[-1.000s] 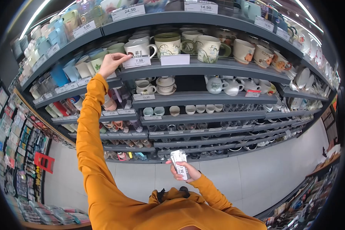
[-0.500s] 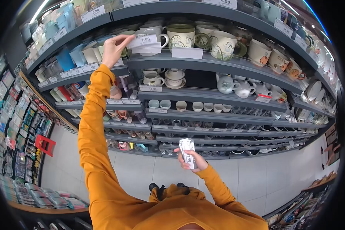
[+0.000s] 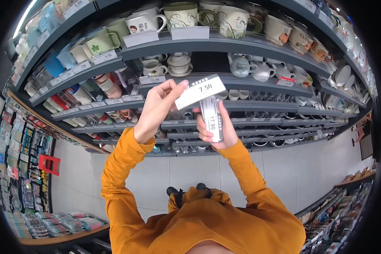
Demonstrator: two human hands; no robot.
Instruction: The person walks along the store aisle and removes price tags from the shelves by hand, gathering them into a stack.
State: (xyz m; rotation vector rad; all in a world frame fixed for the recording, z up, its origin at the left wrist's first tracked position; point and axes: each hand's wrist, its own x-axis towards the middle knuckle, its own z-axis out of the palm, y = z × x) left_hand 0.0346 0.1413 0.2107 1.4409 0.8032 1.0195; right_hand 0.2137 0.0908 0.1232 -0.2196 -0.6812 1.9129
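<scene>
My left hand (image 3: pixel 156 108) pinches a white price label (image 3: pixel 204 89) printed 7.50 between thumb and fingers. Just below it, my right hand (image 3: pixel 227 129) is wrapped around a small stack of price labels (image 3: pixel 216 127), the front one reading 17.90. The 7.50 label overlaps the top of that stack in view; I cannot tell whether they touch. Beyond my hands, two blank white label holders (image 3: pixel 140 38) hang on the upper shelf edge, below a white mug (image 3: pixel 146 23) and a green-and-cream floral mug (image 3: pixel 180 16).
Dark grey shelves (image 3: pixel 169 47) curve around in front, carrying cups, teapots (image 3: pixel 241 67) and glassware. A green leaf mug (image 3: pixel 101 42) stands to the left. On the tiled floor (image 3: pixel 156 169), a red stool (image 3: pixel 49 164) is by a rack of packaged goods (image 3: pixel 12 152).
My left hand has come down and right from the upper shelf edge with the label, to my right hand. My right hand has risen with its stack. The view has shifted.
</scene>
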